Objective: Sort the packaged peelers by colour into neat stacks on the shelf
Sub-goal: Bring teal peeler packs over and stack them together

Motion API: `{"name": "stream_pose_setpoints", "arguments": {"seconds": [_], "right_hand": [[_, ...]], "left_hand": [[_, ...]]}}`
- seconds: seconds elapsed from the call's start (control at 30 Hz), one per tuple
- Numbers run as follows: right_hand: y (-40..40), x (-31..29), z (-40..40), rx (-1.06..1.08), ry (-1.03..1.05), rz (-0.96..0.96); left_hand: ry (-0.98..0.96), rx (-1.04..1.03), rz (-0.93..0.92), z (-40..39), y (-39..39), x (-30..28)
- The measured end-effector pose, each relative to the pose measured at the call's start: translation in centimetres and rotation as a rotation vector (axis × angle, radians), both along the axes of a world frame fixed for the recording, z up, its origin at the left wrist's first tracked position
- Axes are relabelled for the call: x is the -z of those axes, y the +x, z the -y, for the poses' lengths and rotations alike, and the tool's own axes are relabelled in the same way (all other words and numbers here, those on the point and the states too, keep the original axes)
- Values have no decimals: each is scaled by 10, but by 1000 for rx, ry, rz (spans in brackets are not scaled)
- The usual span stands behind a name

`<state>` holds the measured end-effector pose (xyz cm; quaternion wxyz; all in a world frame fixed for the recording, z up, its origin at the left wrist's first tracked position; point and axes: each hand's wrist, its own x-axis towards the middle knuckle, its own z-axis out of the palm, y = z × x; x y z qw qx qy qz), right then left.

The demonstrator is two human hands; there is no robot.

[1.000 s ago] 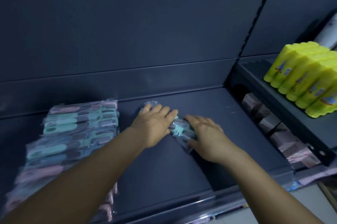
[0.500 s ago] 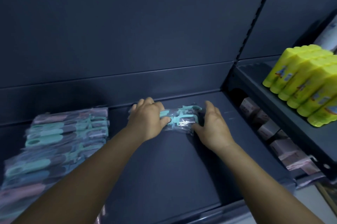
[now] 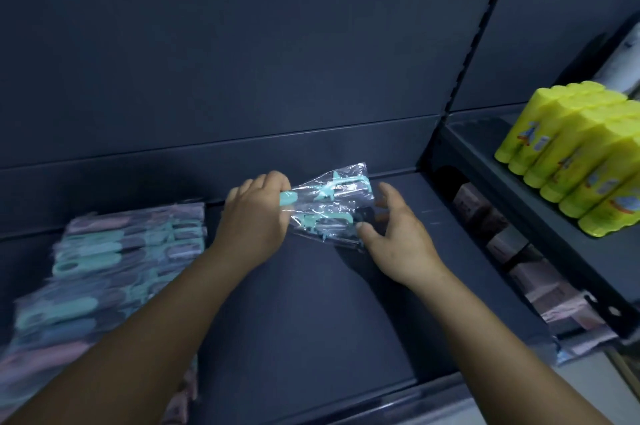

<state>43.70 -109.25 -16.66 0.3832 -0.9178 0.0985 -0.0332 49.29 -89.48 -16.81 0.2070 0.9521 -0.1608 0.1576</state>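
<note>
1. Our left hand (image 3: 254, 217) is curled round the handle end of a small bundle of teal plastic peelers in clear crinkly bags (image 3: 330, 208), at the back middle of the dark grey metal shelf (image 3: 311, 320); whether the bundle rests on it or is lifted just clear, we cannot tell.
2. Our right hand (image 3: 398, 237) is half open, its thumb touching the bundle's near right corner and its fingers spread beside the far end, not closed on it.
3. We judge the packs light, their film slippery and apt to slide over one another, so we should clamp both ends together.
4. The mixed pile of teal and pink bagged peelers (image 3: 104, 269) lies well apart to the left, blurred.
5. To the right, a neighbouring shelf carries yellow plastic bottles (image 3: 575, 154) above small boxed goods (image 3: 485, 213).
</note>
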Motion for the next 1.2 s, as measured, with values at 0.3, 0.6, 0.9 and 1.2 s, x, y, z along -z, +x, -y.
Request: {"name": "stream_pose_setpoints", "arguments": {"seconds": [0.3,0.6,0.9,1.2], "right_hand": [[1,8,-6,49,27,-100],[-11,5,-13,60,16,-32],[-14,3,-21,51,-47,-109],[-10,-1,-19,53,-47,-158]], "left_hand": [[77,13,-278,1,4,2],[206,172,-142,-16,-11,-3],[182,186,-155,-22,-19,18],[198,312,-148,-20,-16,18]]}}
